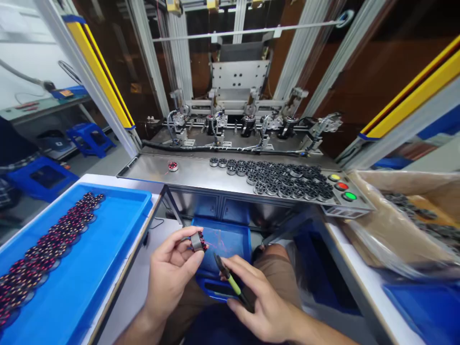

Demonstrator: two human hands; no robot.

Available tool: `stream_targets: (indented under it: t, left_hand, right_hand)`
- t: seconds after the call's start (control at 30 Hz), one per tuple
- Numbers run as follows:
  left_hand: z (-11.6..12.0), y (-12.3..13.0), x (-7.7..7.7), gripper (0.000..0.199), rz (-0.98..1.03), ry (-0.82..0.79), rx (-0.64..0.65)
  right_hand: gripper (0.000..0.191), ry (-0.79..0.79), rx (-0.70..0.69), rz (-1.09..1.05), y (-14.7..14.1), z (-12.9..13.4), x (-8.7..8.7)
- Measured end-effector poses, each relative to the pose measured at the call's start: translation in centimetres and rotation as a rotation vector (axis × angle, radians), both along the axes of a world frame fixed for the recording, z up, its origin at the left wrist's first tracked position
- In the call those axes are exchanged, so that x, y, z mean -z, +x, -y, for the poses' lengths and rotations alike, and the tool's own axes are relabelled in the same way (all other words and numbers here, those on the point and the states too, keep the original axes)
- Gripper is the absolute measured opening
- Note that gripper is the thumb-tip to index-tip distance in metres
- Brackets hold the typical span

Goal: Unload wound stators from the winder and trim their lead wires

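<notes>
My left hand (172,268) pinches a motor stator (197,242), a short grey ring with dark and red windings on its right face and thin pinkish wire ends sticking out. Around a pair of side cutters (233,283) with black and green handles, my right hand (262,297) is closed; the jaws point up and left, a short gap from the stator. Whether the jaws are fully closed I cannot tell. Below both hands lies a blue bin (230,239) with loose wire bits in it.
At left, a blue tray (118,211) bears rows of wound stators. Several grey stator cores (283,179) and one red-wound stator (173,166) stand on the steel ledge (194,175) before the machine. Push buttons (342,186) and a lined carton (381,239) are at right.
</notes>
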State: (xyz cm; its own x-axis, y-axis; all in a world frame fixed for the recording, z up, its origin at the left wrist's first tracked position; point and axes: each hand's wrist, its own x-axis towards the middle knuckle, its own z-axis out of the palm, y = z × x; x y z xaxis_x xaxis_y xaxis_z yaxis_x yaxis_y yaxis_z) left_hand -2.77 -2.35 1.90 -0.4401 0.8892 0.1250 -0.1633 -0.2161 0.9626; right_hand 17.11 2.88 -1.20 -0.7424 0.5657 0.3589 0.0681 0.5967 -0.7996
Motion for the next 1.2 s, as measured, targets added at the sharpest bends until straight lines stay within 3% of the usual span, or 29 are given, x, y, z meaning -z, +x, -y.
stream_targets:
  t: [0.3,0.57,0.8,0.97,1.2]
  left_hand:
    - [0.3,0.7,-0.3,0.032,-0.023,0.022,0.002]
    - [0.4,0.9,-0.4,0.036,-0.035,0.028,0.025]
    - [0.5,0.3,0.0,0.033,-0.034,0.096,0.032]
    - [0.7,0.3,0.0,0.023,-0.078,0.132,-0.028]
    - [1.2,0.4,-0.1,0.023,-0.17,0.15,-0.077]
  right_hand:
    - [0.064,-0.054,-0.108,-0.108,-0.9,-0.8,-0.3]
    - [0.063,0.067,-0.019,-0.081,-0.8,-0.6,-0.1]
    - [0.067,0.079,0.009,-0.032,-0.4,-0.4,-0.2]
    - [0.074,0.065,-0.039,-0.065,-0.8,-0.5,-0.6]
    - [0.078,0.03,-0.136,-0.125,-1.7,-0.9,-0.7]
